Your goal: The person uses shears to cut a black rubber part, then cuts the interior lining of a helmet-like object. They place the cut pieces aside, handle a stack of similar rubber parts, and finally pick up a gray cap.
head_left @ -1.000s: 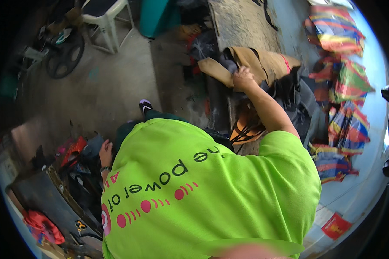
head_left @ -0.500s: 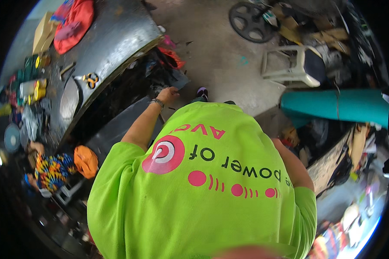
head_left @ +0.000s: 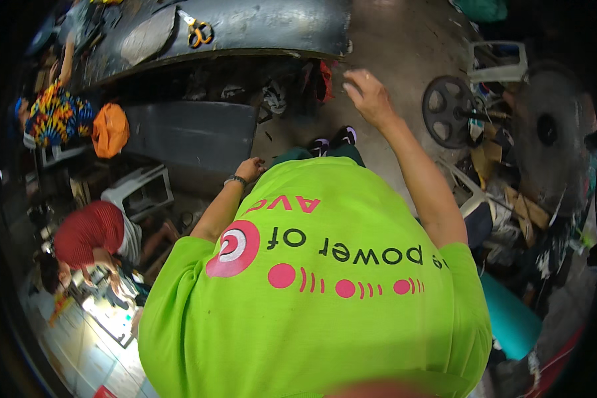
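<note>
My right hand (head_left: 369,97) is raised past the right end of a long dark table (head_left: 265,30), fingers apart and nothing in them. Below it, my left hand (head_left: 250,170), with a bracelet at the wrist, hangs beside my green shirt (head_left: 338,265). Its fingers are loosely extended, and no object shows in them. The nearest thing to it is a dark flat panel (head_left: 189,129). On the table lie scissors (head_left: 198,33) with yellow-and-black handles, beside a flat grey rounded piece (head_left: 148,38). Both hands are apart from these things.
Right of the walkway stand a black spoked wheel (head_left: 444,109), a pale stool (head_left: 497,63), a large dark disc (head_left: 547,129) and piled scraps. A teal roll (head_left: 511,318) lies lower right. Two people work at left, near an orange cloth (head_left: 110,131) and a grey stool (head_left: 139,192).
My view has swung to the right, so the table now runs across the top. My right arm has come up into sight; my left hand stays low beside my body.
</note>
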`<state>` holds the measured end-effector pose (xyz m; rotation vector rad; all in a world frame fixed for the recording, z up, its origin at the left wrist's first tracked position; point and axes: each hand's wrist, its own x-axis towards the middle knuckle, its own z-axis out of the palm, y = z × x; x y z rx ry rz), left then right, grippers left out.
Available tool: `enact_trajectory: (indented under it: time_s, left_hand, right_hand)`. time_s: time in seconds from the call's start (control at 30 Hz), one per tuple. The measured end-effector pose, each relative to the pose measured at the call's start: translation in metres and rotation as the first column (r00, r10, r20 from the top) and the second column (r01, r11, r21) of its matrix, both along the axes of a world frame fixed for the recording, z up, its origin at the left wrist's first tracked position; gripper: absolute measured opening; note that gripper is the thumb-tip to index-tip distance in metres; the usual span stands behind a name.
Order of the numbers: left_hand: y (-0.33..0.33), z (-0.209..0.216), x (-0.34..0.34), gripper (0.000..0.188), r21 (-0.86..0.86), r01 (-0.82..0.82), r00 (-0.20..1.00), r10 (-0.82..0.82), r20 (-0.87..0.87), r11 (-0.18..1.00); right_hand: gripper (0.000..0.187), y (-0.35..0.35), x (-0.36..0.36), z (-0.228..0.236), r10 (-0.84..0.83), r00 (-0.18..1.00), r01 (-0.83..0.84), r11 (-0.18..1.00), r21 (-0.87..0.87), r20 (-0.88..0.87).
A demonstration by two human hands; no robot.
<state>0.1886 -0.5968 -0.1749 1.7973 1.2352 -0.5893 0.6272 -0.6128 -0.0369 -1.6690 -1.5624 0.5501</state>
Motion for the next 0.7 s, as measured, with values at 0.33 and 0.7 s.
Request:
enact_trajectory:
  time_s: [0.33, 0.7]
  left_hand:
    - [-0.068, -0.022, 0.021, 0.067, -0.345, -0.396, 0.870, 0.468, 0.154, 0.851]
    - [-0.086, -0.011, -0.027, 0.022, -0.213, -0.678, 0.699, 0.707, 0.111, 0.704]
  right_hand:
    - [0.062, 0.175, -0.008, -0.021, -0.089, 0.812, 0.038, 0.994, 0.100, 0.576]
    - [0.060, 0.170, -0.009, -0.068, -0.135, 0.684, 0.203, 0.979, -0.009, 0.717]
